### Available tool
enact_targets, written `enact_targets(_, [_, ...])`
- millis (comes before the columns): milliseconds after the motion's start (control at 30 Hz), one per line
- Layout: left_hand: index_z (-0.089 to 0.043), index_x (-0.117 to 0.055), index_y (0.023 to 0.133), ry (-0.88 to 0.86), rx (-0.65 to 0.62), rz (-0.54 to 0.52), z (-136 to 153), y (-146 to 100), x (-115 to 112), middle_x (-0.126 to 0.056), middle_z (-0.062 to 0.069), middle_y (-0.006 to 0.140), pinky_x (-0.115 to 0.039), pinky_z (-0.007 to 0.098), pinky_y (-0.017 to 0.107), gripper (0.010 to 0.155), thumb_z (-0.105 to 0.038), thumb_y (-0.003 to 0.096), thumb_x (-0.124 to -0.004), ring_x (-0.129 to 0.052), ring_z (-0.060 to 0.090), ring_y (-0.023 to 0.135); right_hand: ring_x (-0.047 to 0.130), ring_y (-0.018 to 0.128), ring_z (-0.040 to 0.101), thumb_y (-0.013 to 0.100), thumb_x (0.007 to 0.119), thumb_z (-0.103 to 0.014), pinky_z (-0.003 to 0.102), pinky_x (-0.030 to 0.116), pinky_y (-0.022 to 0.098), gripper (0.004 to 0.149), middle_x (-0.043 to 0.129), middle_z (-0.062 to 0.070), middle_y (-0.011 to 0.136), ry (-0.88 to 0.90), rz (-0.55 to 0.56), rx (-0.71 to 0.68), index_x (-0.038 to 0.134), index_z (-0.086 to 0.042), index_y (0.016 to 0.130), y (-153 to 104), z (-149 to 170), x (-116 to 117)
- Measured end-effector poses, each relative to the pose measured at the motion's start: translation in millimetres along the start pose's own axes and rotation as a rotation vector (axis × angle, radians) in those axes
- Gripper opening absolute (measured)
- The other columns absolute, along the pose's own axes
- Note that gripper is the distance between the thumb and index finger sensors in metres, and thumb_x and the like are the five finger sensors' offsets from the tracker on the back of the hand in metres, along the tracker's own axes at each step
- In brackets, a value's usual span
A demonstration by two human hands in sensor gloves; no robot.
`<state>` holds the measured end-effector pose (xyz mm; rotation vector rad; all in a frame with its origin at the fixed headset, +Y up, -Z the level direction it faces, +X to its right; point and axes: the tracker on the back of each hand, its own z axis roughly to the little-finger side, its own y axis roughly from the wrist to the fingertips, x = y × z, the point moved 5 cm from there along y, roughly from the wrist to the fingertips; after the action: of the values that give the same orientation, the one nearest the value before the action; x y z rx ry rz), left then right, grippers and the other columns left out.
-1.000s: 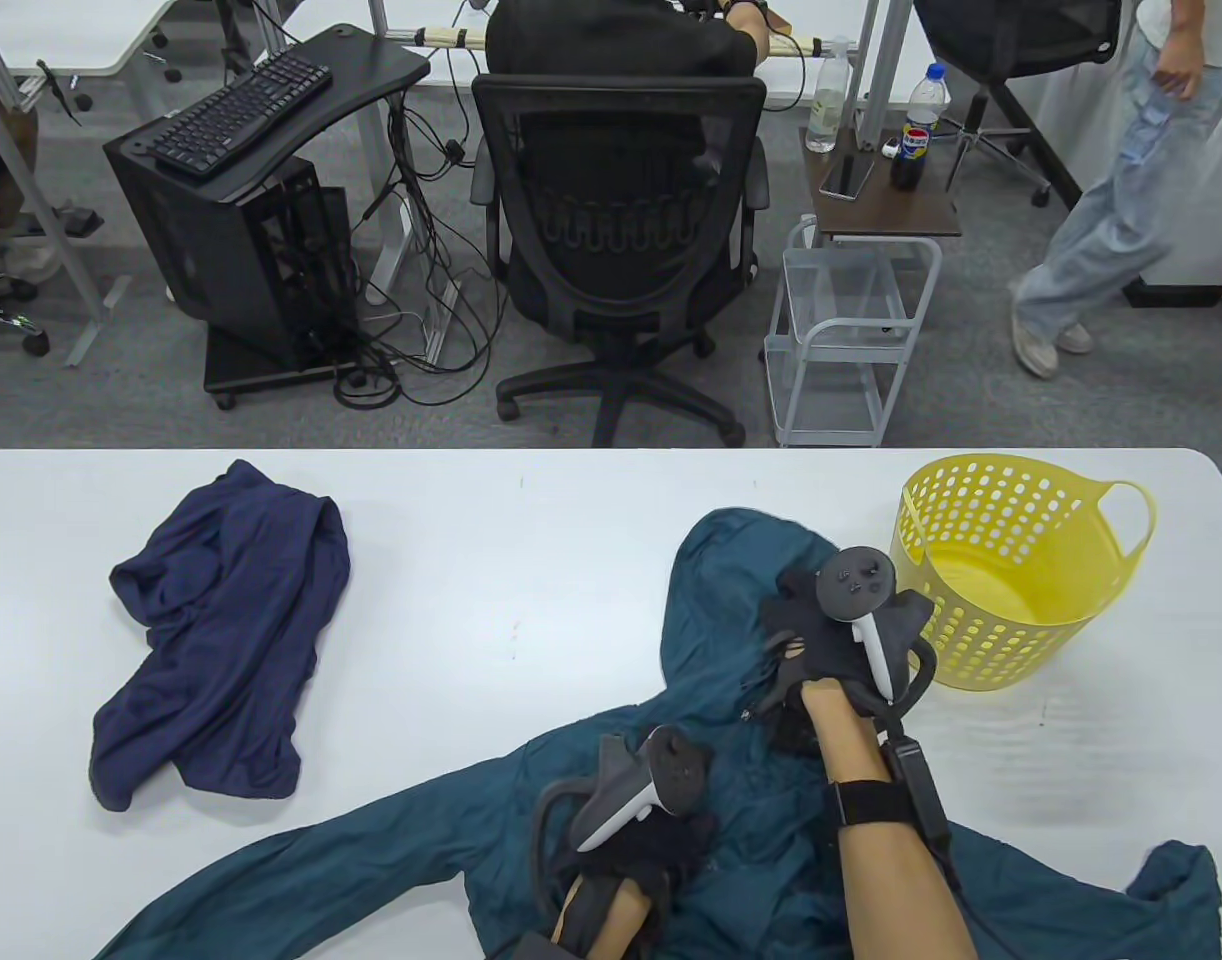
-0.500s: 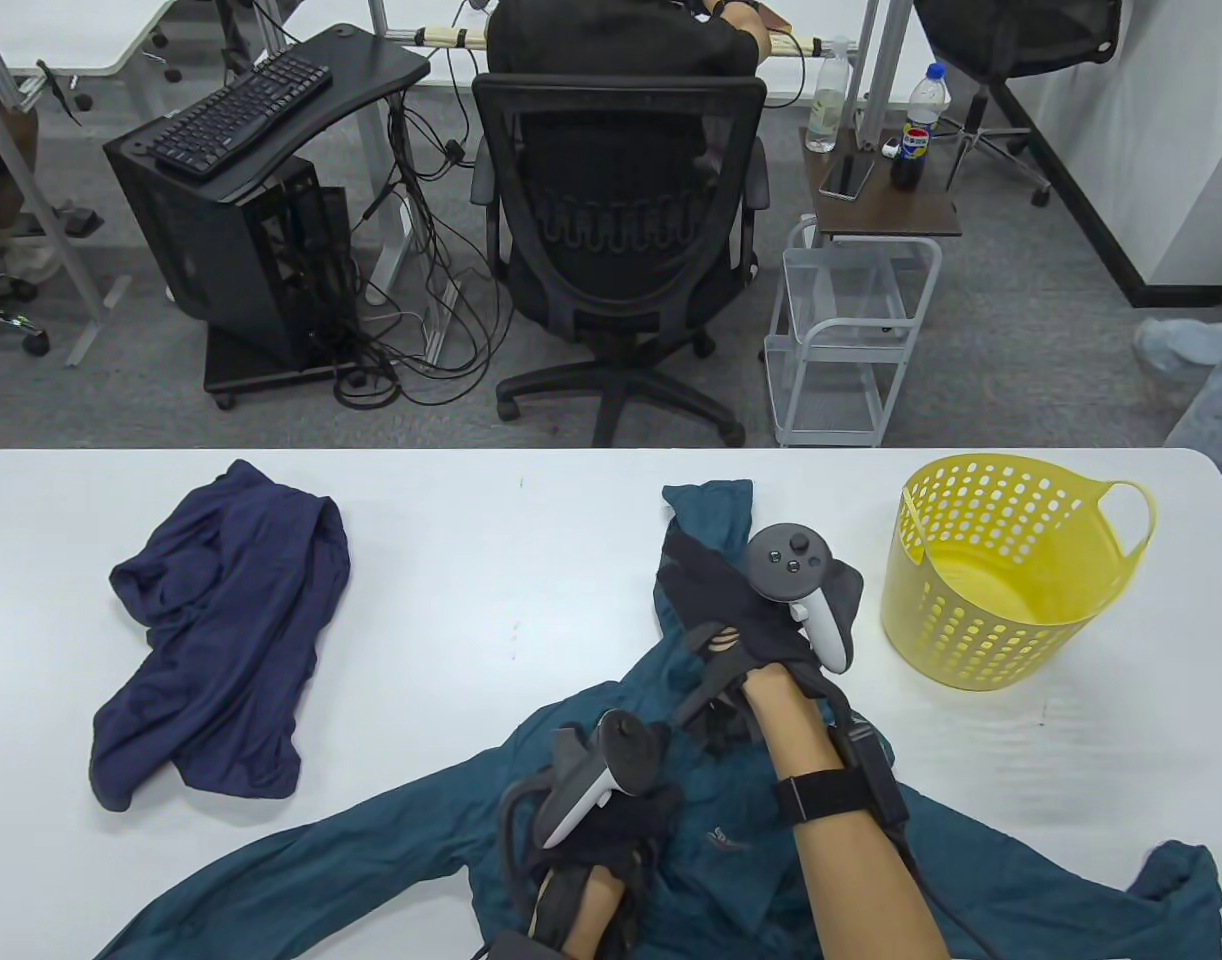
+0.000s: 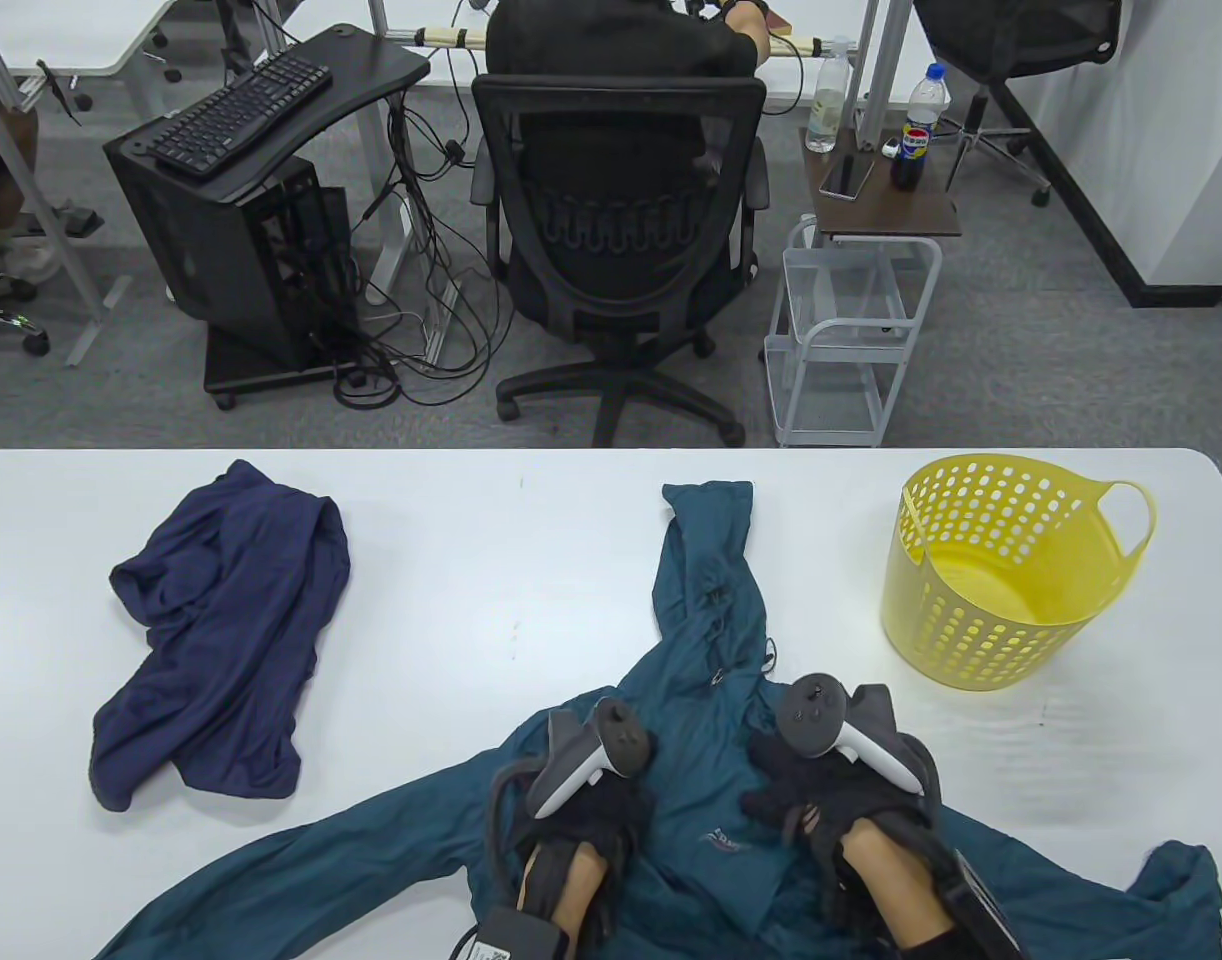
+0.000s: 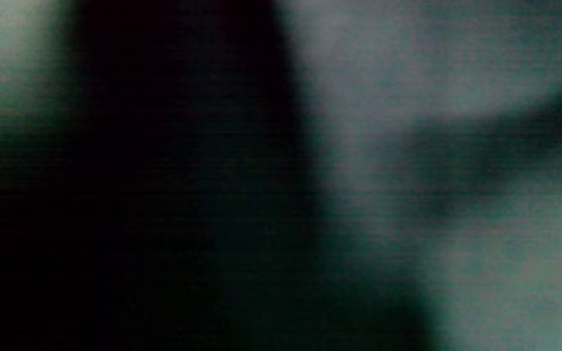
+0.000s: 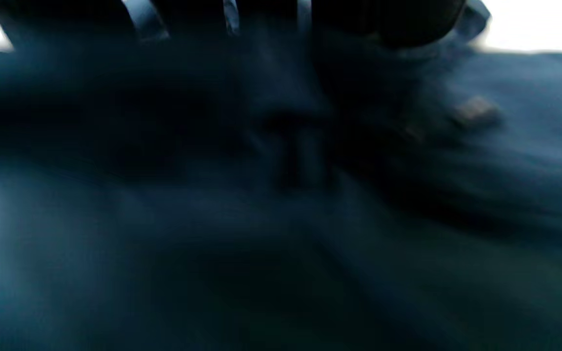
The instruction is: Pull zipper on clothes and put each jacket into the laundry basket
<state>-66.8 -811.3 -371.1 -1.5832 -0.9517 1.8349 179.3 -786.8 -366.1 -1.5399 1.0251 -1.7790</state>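
Two hands rest on the teal jacket [image 3: 706, 640] spread on the bench [image 3: 531, 560], left hand [image 3: 596, 810] and right hand [image 3: 821, 790] flanking its chest, their grip unclear; we should gather it compactly; then lift it into the yellow basket [image 3: 1001, 570] nearby.

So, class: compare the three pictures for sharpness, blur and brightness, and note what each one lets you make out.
Table view: sharp and evenly lit; the teal jacket, navy jacket and yellow laundry basket read clearly. Left wrist view: fully out of focus, dark on the left, nothing identifiable. Right wrist view: dim and blurred; only teal fabric and the right hand along the top edge, with an overexposed top right corner.
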Motion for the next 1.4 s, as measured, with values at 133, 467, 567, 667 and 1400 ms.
enact_targets(133, [-0.058, -0.033, 0.103, -0.05, 0.075, -0.027, 19.4, 9.3, 1.3, -0.015, -0.016, 0.12, -0.023, 0.06, 0.076, 0.07, -0.066, 0.0413, -0.065, -0.012, 0.03, 0.109, 0.04, 0.112, 0.035, 0.053, 0.08, -0.044, 0.066, 0.042, 0.074, 0.064, 0.037, -0.008, 0.124, -0.037, 0.182, 0.081, 0.049, -0.043, 0.109, 14.9, 19.1, -4.5])
enact_targets(467, [-0.052, -0.04, 0.104, -0.101, 0.038, -0.262, 14.8, -13.3, 29.3, -0.035, -0.006, 0.121, -0.034, 0.062, 0.073, 0.07, -0.066, 0.0388, -0.061, -0.029, 0.033, 0.109, 0.057, 0.107, 0.039, 0.05, 0.078, -0.044, 0.063, 0.052, 0.071, 0.055, 0.062, -0.005, 0.118, 0.043, 0.511, -0.053, 0.069, -0.034, 0.104, -24.2, 14.0, -44.3])
enact_targets(567, [-0.048, -0.048, 0.104, -0.091, 0.011, -0.341, 12.0, -40.0, 45.5, -0.054, -0.001, 0.115, -0.043, 0.061, 0.072, 0.069, -0.065, 0.0394, -0.063, -0.047, 0.033, 0.103, 0.068, 0.1, 0.042, 0.05, 0.081, -0.041, 0.062, 0.058, 0.069, 0.048, 0.077, -0.002, 0.111, 0.124, 0.532, -0.158, 0.081, -0.03, 0.097, -49.6, 12.6, -45.5])
enact_targets(667, [-0.035, -0.069, 0.097, -0.095, -0.027, -0.31, 10.2, -58.8, 47.3, -0.083, 0.001, 0.094, -0.058, 0.06, 0.067, 0.063, -0.062, 0.0396, -0.067, -0.075, 0.033, 0.087, 0.081, 0.09, 0.036, 0.049, 0.084, -0.045, 0.059, 0.063, 0.066, 0.047, 0.084, -0.002, 0.106, 0.142, 0.428, -0.299, 0.084, -0.032, 0.094, -57.8, -1.4, -32.1])
enact_targets(1400, [-0.059, -0.027, 0.098, 0.061, -0.115, -0.005, 6.9, 7.4, -1.9, -0.013, -0.018, 0.117, -0.01, 0.06, 0.072, 0.095, -0.054, 0.0278, -0.09, -0.005, 0.015, 0.107, 0.033, 0.112, 0.029, 0.053, 0.072, -0.035, 0.065, 0.039, 0.075, 0.059, 0.034, -0.011, 0.121, 0.019, 0.226, 0.102, 0.047, -0.043, 0.107, 10.1, 64.4, -11.0])
